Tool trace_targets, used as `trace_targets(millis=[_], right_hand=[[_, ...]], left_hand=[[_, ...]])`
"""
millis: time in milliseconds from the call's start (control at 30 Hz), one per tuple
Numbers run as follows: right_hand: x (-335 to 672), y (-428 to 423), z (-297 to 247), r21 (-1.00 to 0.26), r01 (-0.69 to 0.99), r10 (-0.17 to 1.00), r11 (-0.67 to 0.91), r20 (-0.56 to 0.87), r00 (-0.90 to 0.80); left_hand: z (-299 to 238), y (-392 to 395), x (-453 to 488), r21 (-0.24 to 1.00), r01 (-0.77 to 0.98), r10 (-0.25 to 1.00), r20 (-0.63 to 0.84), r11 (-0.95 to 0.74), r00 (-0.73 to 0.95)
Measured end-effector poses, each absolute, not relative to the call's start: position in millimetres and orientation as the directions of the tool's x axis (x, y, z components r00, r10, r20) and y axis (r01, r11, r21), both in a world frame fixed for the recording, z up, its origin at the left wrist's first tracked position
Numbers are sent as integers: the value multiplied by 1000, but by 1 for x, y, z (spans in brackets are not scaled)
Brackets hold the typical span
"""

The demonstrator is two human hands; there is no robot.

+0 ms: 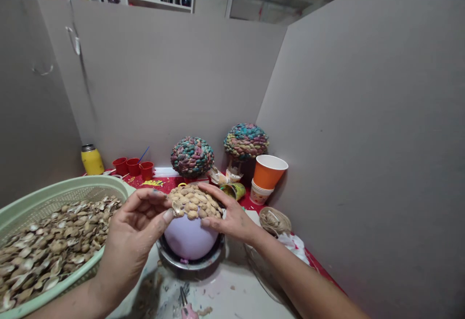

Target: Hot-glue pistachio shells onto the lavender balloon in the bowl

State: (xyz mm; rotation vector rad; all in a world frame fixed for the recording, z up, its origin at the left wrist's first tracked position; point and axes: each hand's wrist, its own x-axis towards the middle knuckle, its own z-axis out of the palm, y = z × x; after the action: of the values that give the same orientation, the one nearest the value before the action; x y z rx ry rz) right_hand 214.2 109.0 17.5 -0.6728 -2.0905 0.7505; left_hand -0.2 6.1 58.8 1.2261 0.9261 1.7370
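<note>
A lilac balloon (191, 239) sits in a dark, metal-rimmed bowl (194, 264), its upper part covered with peanut shells (194, 201). My left hand (141, 222) is at the left edge of that layer, thumb and fingers pinched on a half peanut shell (177, 207). From the other side, my right hand (230, 215) grips the shell-covered top, fingers over it and thumb on the front. A green basket (125, 188) full of loose peanut shells stands left of my left hand. Pink-handled pliers or a similar tool (188, 309) lies in front of the bowl, partly cut off.
Behind stand two painted, shell-covered domes (192, 156), red cups (133, 167) and a yellow jar (92, 160). Orange and white paper cups (269, 172), a tipped green cup (236, 190) and a twine coil (275, 221) are at right. Grey panels (174, 76) enclose the table.
</note>
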Motion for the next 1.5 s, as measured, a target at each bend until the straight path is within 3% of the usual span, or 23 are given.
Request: trace_targets(millis=[133, 233, 300, 400, 500, 567, 733, 1000, 1233, 1500], right_hand=[[214, 108, 16, -787, 164, 745, 596, 464, -479], [214, 110, 12, -847, 111, 786, 520, 424, -451], [214, 112, 10, -856, 100, 792, 508, 417, -446], [213, 112, 9, -850, 103, 791, 516, 427, -437], [212, 109, 11, -841, 106, 788, 531, 444, -426], [211, 107, 12, -835, 109, 785, 540, 453, -422], [211, 100, 17, -789, 124, 753, 602, 510, -416], [210, 94, 18, -669, 122, 652, 733, 641, -406], [210, 92, 19, -650, 121, 634, 751, 656, -410], [210, 93, 18, -641, 124, 630, 757, 666, -400]], left_hand=[[56, 7, 1, 863, 16, 837, 494, -505, -235], [49, 6, 0, 774, 227, 752, 631, -591, -193], [43, 6, -2, 639, 407, 661, 743, -653, -104], [35, 6, -6, 335, 596, 489, 865, -729, 112], [32, 8, -8, 97, 642, 368, 879, -760, 302], [33, 9, -7, 42, 667, 367, 859, -744, 356], [37, 8, -5, 62, 719, 447, 819, -692, 360], [40, 4, -3, 58, 736, 461, 812, -675, 359], [40, 6, -3, 23, 749, 443, 817, -663, 368], [39, 6, -5, 88, 733, 461, 826, -674, 325]])
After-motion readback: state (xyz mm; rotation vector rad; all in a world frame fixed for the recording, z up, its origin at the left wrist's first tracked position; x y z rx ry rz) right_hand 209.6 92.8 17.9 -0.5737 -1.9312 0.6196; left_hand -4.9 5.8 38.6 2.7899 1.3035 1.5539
